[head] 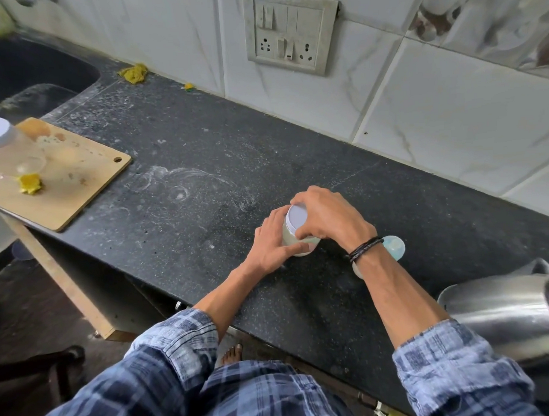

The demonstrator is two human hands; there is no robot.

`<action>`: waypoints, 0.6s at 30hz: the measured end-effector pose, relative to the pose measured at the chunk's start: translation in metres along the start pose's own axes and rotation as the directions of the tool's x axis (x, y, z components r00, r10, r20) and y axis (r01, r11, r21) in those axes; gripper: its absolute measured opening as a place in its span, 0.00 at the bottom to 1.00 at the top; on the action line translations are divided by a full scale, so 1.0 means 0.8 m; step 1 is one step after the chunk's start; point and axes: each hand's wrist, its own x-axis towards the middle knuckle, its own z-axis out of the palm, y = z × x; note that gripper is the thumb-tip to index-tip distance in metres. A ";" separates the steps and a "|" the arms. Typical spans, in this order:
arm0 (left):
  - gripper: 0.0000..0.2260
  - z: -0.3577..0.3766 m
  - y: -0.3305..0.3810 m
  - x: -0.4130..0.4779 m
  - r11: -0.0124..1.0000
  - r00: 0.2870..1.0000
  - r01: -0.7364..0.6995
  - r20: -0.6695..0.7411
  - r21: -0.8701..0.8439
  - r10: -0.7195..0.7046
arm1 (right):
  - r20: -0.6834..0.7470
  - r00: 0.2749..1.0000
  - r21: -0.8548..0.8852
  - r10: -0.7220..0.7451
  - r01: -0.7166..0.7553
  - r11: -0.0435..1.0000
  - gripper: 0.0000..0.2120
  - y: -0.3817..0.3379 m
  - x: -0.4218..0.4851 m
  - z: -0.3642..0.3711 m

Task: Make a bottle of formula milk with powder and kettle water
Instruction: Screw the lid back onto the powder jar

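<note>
At the far left a wooden cutting board (79, 189) carries a clear tub (3, 145) and a yellow scrap (31, 183). On the dark counter (202, 148), near its front edge, stands the small powder jar (291, 236). The left hand (271, 242) wraps its fingers round the jar's body, and the right hand (329, 218) curls over its white lid (297, 216). A pale blue rounded thing (396, 245) lies just behind the right wrist, partly hidden. The steel kettle (501, 309) sits at the far right.
</note>
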 end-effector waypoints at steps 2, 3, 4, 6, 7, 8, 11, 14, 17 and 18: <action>0.38 0.000 0.001 0.000 1.000 1.000 -0.004 -0.002 -0.005 0.004 | -0.034 0.999 -0.042 0.029 -0.030 0.999 0.30 -0.003 -0.001 0.002; 0.38 0.000 0.000 0.000 1.000 1.000 -0.006 -0.002 -0.009 0.006 | -0.052 0.998 -0.069 0.044 -0.047 0.996 0.27 -0.005 -0.001 0.002; 0.38 0.000 -0.001 0.000 1.000 1.000 -0.011 0.000 -0.012 0.011 | -0.072 0.996 -0.092 0.057 -0.064 0.994 0.26 -0.008 -0.001 0.002; 0.39 0.000 -0.001 -0.001 1.000 1.000 -0.024 0.007 -0.012 0.024 | -0.113 0.990 -0.128 0.083 -0.098 0.987 0.27 -0.013 -0.001 0.005; 0.39 0.000 -0.001 -0.002 1.000 1.000 -0.027 0.010 -0.014 0.027 | -0.132 0.986 -0.140 0.097 -0.116 0.983 0.28 -0.015 -0.001 0.007; 0.40 0.000 0.000 -0.002 0.999 1.000 -0.025 0.011 -0.020 0.025 | -0.148 0.983 -0.147 0.111 -0.133 0.980 0.29 -0.016 -0.001 0.009; 0.40 -0.001 0.002 -0.001 1.000 1.000 -0.016 0.012 -0.024 0.016 | -0.153 0.978 -0.153 0.140 -0.163 0.975 0.32 -0.016 0.000 0.011; 0.40 -0.001 0.001 -0.001 1.000 1.000 -0.026 0.012 -0.014 0.026 | -0.134 0.980 -0.136 0.149 -0.167 0.977 0.34 -0.014 0.000 0.011; 0.39 0.000 0.000 0.000 1.000 1.000 -0.011 0.018 -0.001 0.011 | -0.136 0.979 -0.102 0.149 -0.163 0.981 0.36 -0.014 -0.001 0.011; 0.39 0.000 0.000 0.000 1.000 1.000 -0.007 0.020 0.003 0.007 | -0.147 0.977 -0.095 0.155 -0.170 0.981 0.37 -0.014 -0.002 0.012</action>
